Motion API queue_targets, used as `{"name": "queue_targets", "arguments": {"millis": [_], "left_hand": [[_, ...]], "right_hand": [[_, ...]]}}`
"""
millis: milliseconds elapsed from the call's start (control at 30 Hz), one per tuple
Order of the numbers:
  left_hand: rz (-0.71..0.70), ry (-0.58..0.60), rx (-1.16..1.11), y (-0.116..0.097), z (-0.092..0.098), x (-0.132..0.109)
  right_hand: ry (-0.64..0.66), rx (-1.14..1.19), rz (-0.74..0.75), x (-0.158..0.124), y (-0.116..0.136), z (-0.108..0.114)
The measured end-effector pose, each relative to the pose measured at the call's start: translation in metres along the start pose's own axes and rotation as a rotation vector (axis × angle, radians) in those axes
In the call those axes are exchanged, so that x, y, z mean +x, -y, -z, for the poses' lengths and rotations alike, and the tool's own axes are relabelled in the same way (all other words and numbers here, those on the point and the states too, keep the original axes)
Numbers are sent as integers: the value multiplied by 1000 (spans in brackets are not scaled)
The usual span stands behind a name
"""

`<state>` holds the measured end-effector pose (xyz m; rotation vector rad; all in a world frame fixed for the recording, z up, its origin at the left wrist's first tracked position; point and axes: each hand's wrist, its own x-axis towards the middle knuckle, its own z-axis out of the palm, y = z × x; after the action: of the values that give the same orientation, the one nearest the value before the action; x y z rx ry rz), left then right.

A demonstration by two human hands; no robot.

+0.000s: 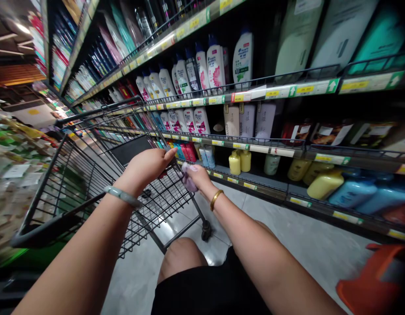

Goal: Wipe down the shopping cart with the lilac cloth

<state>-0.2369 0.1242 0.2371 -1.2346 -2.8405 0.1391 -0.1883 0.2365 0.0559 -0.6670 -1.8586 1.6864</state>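
In the head view my right hand (199, 176) is closed around a crumpled pale purple cloth (189, 183), beside the right side of the shopping cart (163, 192). My left hand (148, 165) is over the cart, near its dark panel (130, 151). Its thumb points right, toward the cloth; the other fingers are hidden behind the hand, so I cannot tell whether they grip the cart. A pale green bangle (123, 197) circles my left wrist, and a gold bangle (216, 200) my right.
Shelves of shampoo bottles (215, 65) run along the right, with yellow pump bottles (235, 162) lower down. Below the cart, a caster wheel (206, 230) rests on the grey floor (255, 249). An orange object (369, 280) is at lower right. Blurred packaged goods (15, 175) line the left.
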Motion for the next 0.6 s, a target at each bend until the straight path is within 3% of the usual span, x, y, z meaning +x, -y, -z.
{"name": "queue_targets", "arguments": {"millis": [200, 367, 500, 600], "left_hand": [[-1, -20, 0, -5, -2, 11], [-30, -40, 31, -10, -3, 22], [-22, -48, 29, -16, -3, 30], [-34, -59, 35, -21, -2, 36]], "right_hand": [[-119, 357, 262, -3, 43, 1], [-195, 109, 106, 4, 19, 5], [-105, -44, -55, 11, -3, 10], [-191, 16, 12, 10, 8, 8]]}}
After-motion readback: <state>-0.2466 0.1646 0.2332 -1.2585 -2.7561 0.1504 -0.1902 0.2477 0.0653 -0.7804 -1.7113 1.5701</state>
